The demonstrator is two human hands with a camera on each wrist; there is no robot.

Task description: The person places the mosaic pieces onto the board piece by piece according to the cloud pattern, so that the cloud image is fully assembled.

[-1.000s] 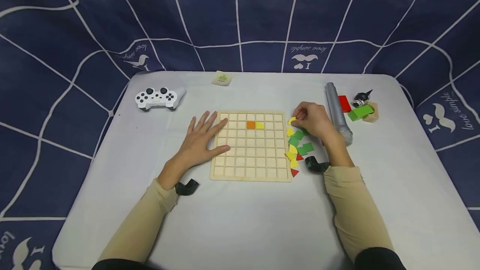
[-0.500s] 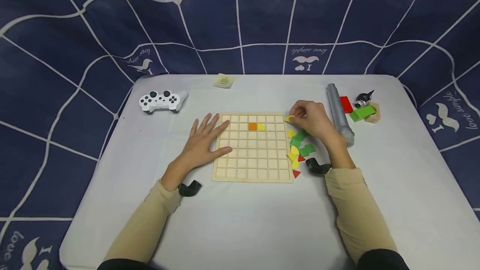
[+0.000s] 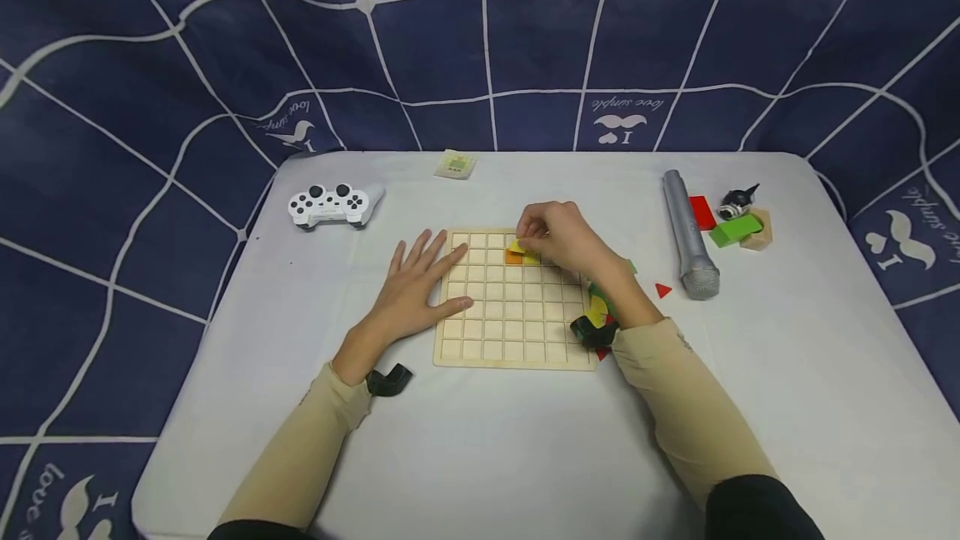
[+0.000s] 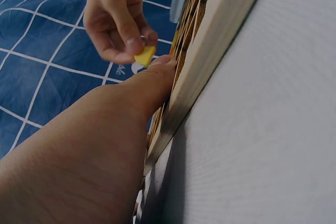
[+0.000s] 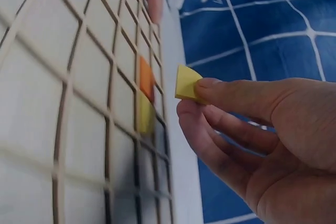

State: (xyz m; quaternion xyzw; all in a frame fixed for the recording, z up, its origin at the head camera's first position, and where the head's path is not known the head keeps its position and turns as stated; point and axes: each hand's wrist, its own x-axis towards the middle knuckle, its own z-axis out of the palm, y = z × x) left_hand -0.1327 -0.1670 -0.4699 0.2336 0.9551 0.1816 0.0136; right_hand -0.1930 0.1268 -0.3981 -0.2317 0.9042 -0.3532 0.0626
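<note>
A square wooden grid board [image 3: 517, 361] lies on the white table. My left hand [image 3: 411, 286] rests on the board's left edge with its fingers spread, and in the left wrist view its thumb [image 4: 155, 80] lies along the rim. My right hand [image 3: 566, 236] is over the board's far rows. Between thumb and fingertips it pinches a small yellow tile [image 5: 186, 83] with a rounded side. Close below that tile, an orange tile [image 5: 145, 78] and another yellow tile [image 5: 144, 113] sit side by side in grid cells. The right wrist and its camera partly hide loose tiles beside the board.
Loose green and yellow tiles [image 3: 597, 309] lie along the board's right edge, with a red triangle [image 3: 663, 290] farther right. Beyond are a grey microphone [image 3: 688, 236] and several coloured blocks [image 3: 735, 229]. A white game controller [image 3: 330, 207] and a small packet [image 3: 455, 164] lie at the back.
My right hand has carried the yellow tile left from beside the board to above the orange and yellow tiles. My left hand has stayed on the board's edge. The head view has shifted slightly.
</note>
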